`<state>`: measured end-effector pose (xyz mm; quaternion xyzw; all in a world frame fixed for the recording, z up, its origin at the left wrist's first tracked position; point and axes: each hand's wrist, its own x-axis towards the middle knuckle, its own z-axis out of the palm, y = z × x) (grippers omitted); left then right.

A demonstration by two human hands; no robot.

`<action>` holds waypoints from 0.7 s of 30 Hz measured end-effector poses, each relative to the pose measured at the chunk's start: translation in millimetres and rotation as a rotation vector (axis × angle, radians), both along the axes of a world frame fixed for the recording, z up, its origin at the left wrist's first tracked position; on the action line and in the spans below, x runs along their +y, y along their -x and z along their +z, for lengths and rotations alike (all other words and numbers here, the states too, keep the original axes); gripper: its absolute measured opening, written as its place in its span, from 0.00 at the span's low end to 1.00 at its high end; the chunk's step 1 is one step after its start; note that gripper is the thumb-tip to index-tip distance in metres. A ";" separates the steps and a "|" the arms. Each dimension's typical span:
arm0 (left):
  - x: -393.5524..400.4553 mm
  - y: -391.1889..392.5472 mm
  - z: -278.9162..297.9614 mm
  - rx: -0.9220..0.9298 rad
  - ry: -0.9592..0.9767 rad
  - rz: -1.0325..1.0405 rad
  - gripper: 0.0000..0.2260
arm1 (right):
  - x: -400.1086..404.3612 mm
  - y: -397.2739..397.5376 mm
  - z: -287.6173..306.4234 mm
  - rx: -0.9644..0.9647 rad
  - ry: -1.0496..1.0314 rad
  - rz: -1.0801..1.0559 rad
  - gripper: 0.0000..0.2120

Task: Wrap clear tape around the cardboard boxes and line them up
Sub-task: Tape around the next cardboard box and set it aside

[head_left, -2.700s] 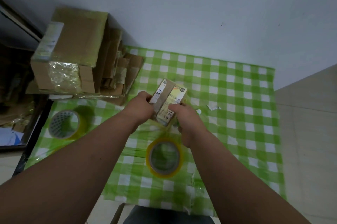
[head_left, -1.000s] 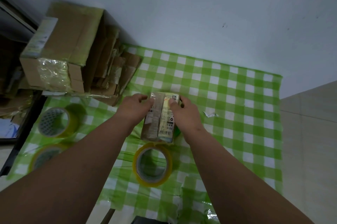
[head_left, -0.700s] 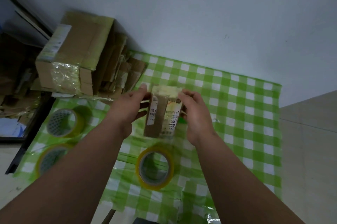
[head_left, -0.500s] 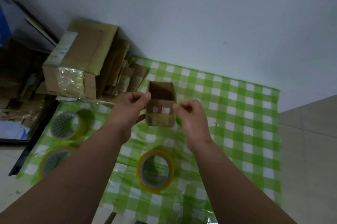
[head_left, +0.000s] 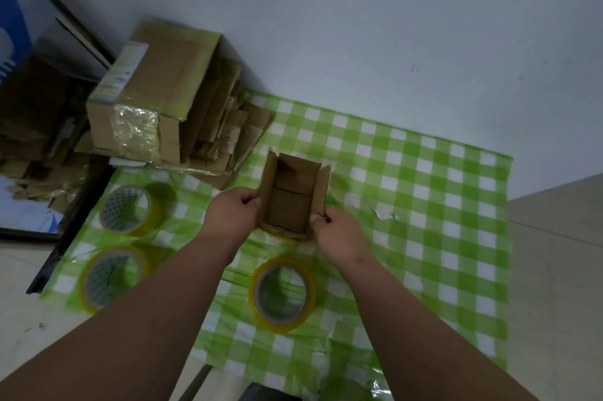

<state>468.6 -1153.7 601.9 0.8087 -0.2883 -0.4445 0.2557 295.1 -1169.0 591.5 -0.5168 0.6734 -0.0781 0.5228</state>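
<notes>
A small brown cardboard box (head_left: pixel 292 196) is held above the green checked cloth, its open end turned up toward me with both side flaps spread. My left hand (head_left: pixel 233 213) pinches the left flap and my right hand (head_left: pixel 337 234) pinches the right flap near the lower corner. A roll of clear tape with a yellow rim (head_left: pixel 282 294) lies flat on the cloth just below the box. Two more tape rolls lie at the left, one (head_left: pixel 130 209) above the other (head_left: pixel 109 276).
A larger taped cardboard box (head_left: pixel 153 97) stands at the back left on a heap of flattened cardboard (head_left: pixel 225 136). The green checked cloth (head_left: pixel 424 221) ends at the wall behind and bare floor on the right. A paper scrap (head_left: pixel 385 214) lies right of my hands.
The box, held closed with its labelled face up, has been turned so its open end faces me and the flaps are spread. My hands have shifted to the flaps.
</notes>
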 end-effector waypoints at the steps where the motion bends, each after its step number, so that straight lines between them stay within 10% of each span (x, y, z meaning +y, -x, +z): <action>1: 0.0 -2.6 -0.6 0.034 -0.010 0.028 0.10 | 0.0 1.5 -1.4 -0.022 -0.008 -0.025 0.09; 5: 4.5 -4.9 -0.6 0.246 -0.005 0.094 0.09 | 1.4 3.8 -4.6 -0.083 -0.062 -0.101 0.11; 21: 10.8 -48.6 15.6 -0.419 -0.056 -0.161 0.15 | -85.8 -29.8 -2.3 -0.132 0.070 -0.173 0.07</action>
